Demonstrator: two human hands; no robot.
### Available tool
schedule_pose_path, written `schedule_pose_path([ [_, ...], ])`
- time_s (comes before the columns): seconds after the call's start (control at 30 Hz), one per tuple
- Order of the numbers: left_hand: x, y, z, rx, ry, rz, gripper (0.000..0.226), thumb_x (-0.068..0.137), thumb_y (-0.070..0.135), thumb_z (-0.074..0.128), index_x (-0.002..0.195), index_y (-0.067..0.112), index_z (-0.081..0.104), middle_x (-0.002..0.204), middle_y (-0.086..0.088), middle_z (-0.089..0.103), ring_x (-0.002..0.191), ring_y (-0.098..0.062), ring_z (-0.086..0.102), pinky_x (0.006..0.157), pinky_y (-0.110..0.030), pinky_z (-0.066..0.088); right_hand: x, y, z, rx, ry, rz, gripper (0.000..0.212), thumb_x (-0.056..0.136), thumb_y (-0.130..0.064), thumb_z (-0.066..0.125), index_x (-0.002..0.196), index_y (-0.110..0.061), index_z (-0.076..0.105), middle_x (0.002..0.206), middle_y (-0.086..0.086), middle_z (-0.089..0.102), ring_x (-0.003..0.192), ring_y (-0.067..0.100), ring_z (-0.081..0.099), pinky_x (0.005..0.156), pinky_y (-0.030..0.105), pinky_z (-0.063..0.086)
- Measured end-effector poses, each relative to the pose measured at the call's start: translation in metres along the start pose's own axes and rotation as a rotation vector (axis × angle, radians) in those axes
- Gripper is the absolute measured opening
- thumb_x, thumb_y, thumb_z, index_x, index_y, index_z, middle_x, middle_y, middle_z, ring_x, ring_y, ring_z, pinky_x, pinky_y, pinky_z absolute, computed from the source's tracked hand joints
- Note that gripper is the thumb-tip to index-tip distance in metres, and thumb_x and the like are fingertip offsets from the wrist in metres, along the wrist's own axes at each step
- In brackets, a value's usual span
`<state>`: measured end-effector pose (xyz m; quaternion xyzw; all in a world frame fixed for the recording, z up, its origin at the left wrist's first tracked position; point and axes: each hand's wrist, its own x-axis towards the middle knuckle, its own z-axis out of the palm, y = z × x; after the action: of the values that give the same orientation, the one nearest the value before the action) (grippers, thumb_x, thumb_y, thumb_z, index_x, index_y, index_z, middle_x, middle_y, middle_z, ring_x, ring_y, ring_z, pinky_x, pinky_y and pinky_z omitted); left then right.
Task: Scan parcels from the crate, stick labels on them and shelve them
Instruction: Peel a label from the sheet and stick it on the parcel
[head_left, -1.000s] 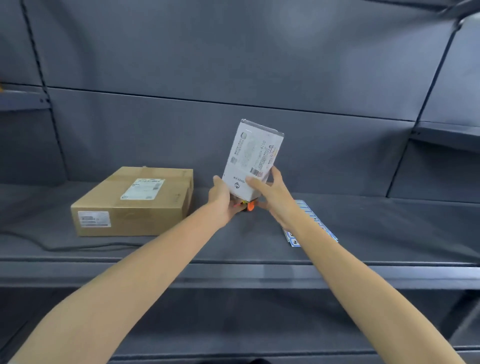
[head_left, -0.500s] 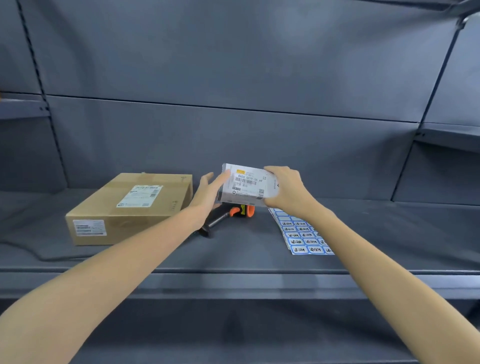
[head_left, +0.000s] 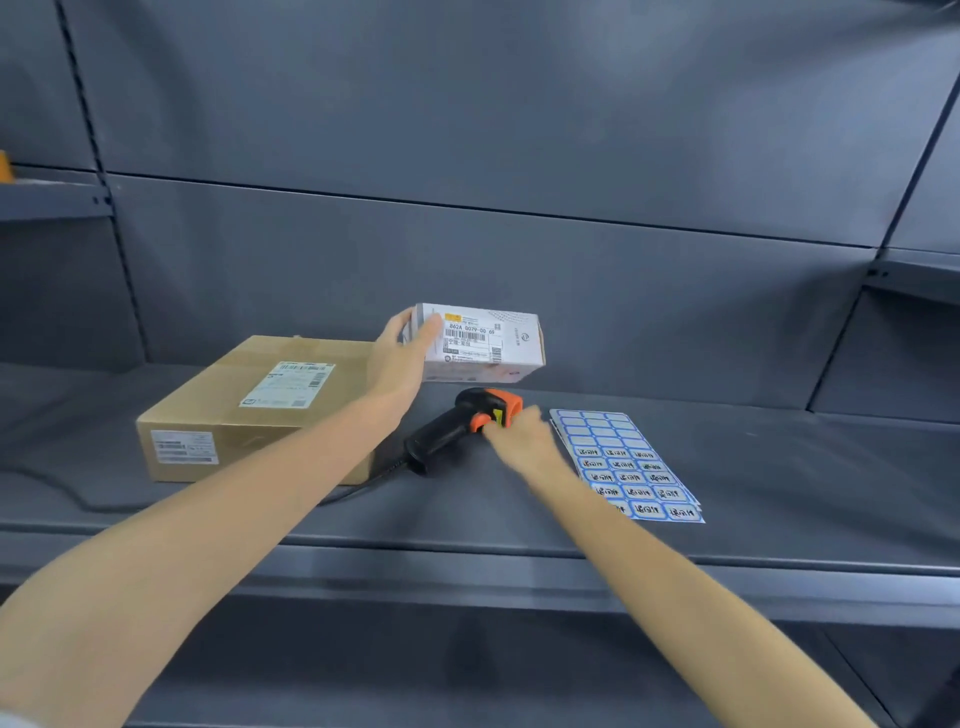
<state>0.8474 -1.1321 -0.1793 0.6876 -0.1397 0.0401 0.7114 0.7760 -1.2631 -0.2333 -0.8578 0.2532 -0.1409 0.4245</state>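
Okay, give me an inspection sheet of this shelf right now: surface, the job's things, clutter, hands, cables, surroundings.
Surface: dark grey metal shelf, holding everything listed below.
Job's things: small white parcel held above the shelf, barcode label up; brown cardboard box lying flat at left, with a shipping label on top; black and orange scanner lying on its side; label sheet flat at right, its upper rows blank.
Clutter: nothing seen.
Hands: left hand grips the white parcel's left end; right hand is at the scanner's head, blurred, grip unclear.
Cables: black cable runs from the scanner handle leftwards in front of the box.
Surroundings: grey back panels; neighbouring shelf upper left.
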Motion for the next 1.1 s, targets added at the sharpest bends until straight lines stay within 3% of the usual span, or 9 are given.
schedule_pose_path([
  [0.07, 0.001, -0.004, -0.003, -0.003, 0.015, -0.010, 0.039, 0.088, 0.051, 0.058, 0.123, 0.036, 0.053, 0.114, 0.002, 0.065, 0.106, -0.019, 0.062, 0.097, -0.045, 0.049, 0.002, -0.010, 0.026, -0.042, -0.057, 0.016, 0.037, 0.091, -0.034, 0.051, 0.115, -0.006, 0.049, 0.130, 0.017, 0.050, 0.121, 0.036, 0.048, 0.103, 0.039, 0.040],
  [0.23, 0.004, -0.006, -0.009, -0.035, 0.045, -0.007, 0.034, 0.081, 0.056, 0.058, 0.113, 0.043, 0.053, 0.106, 0.002, 0.067, 0.103, -0.020, 0.063, 0.096, -0.047, 0.050, 0.006, -0.038, 0.068, 0.031, 0.016, 0.206, 0.075, 0.090, -0.045, 0.056, 0.140, 0.002, 0.024, 0.142, 0.014, 0.038, 0.131, 0.032, 0.038, 0.103, 0.035, 0.033],
  [0.43, 0.004, -0.005, -0.010, -0.054, 0.055, 0.010, 0.027, 0.087, 0.052, 0.056, 0.113, 0.044, 0.051, 0.108, 0.002, 0.067, 0.103, -0.017, 0.063, 0.096, -0.044, 0.050, 0.017, -0.046, 0.062, 0.208, -0.044, 0.287, 0.061, 0.090, -0.024, 0.056, 0.142, -0.006, 0.030, 0.142, 0.012, 0.039, 0.124, 0.028, 0.043, 0.097, 0.033, 0.038],
  [0.5, 0.001, -0.004, -0.006, -0.064, 0.061, 0.012, 0.028, 0.088, 0.051, 0.056, 0.114, 0.043, 0.052, 0.108, 0.002, 0.067, 0.103, -0.017, 0.063, 0.096, -0.044, 0.049, 0.016, -0.047, 0.053, 0.250, -0.101, 0.285, 0.051, 0.087, -0.020, 0.057, 0.135, -0.009, 0.043, 0.137, 0.011, 0.045, 0.107, 0.026, 0.052, 0.092, 0.031, 0.044],
  [0.6, -0.003, -0.003, -0.002, -0.091, 0.066, 0.007, 0.021, 0.086, 0.051, 0.058, 0.106, 0.047, 0.054, 0.106, 0.002, 0.067, 0.103, -0.017, 0.063, 0.098, -0.044, 0.048, 0.014, -0.045, 0.033, 0.524, -0.177, 0.340, 0.052, 0.081, -0.011, 0.064, 0.130, -0.009, 0.047, 0.125, 0.012, 0.054, 0.107, 0.030, 0.057, 0.091, 0.039, 0.051],
  [0.73, -0.005, -0.003, -0.001, -0.139, 0.057, 0.002, 0.015, 0.086, 0.050, 0.059, 0.099, 0.052, 0.053, 0.102, 0.003, 0.067, 0.102, -0.017, 0.064, 0.099, -0.046, 0.047, -0.004, -0.034, -0.012, 1.028, -0.181, 0.398, 0.018, 0.077, 0.009, 0.061, 0.081, -0.006, 0.053, 0.075, 0.009, 0.055, 0.066, 0.024, 0.057, 0.078, 0.037, 0.054],
  [0.9, -0.010, -0.010, 0.007, -0.173, 0.051, -0.008, 0.024, 0.090, 0.046, 0.058, 0.113, 0.042, 0.055, 0.103, 0.006, 0.063, 0.103, -0.016, 0.061, 0.100, -0.045, 0.047, -0.032, -0.007, -0.047, 1.391, 0.029, 0.284, 0.019, 0.075, -0.001, 0.063, 0.081, -0.008, 0.047, 0.060, 0.008, 0.050, 0.049, 0.020, 0.051, 0.050, 0.025, 0.049],
  [1.0, -0.016, -0.014, 0.012, -0.204, 0.032, -0.021, 0.024, 0.091, 0.043, 0.058, 0.114, 0.038, 0.056, 0.106, 0.005, 0.064, 0.106, -0.016, 0.061, 0.101, -0.044, 0.046, -0.043, 0.006, -0.066, 1.364, 0.176, 0.213, 0.025, 0.075, -0.008, 0.066, 0.086, -0.011, 0.044, 0.061, 0.004, 0.047, 0.043, 0.015, 0.047, 0.046, 0.019, 0.044],
  [1.1, -0.021, -0.019, 0.014, -0.211, 0.002, -0.044, 0.034, 0.087, 0.046, 0.060, 0.120, 0.037, 0.057, 0.109, 0.009, 0.067, 0.106, -0.013, 0.063, 0.101, -0.043, 0.046, -0.056, 0.016, -0.078, 1.257, 0.131, 0.109, 0.021, 0.081, -0.008, 0.058, 0.093, -0.015, 0.042, 0.061, 0.000, 0.045, 0.042, 0.013, 0.043, 0.043, 0.021, 0.041],
])
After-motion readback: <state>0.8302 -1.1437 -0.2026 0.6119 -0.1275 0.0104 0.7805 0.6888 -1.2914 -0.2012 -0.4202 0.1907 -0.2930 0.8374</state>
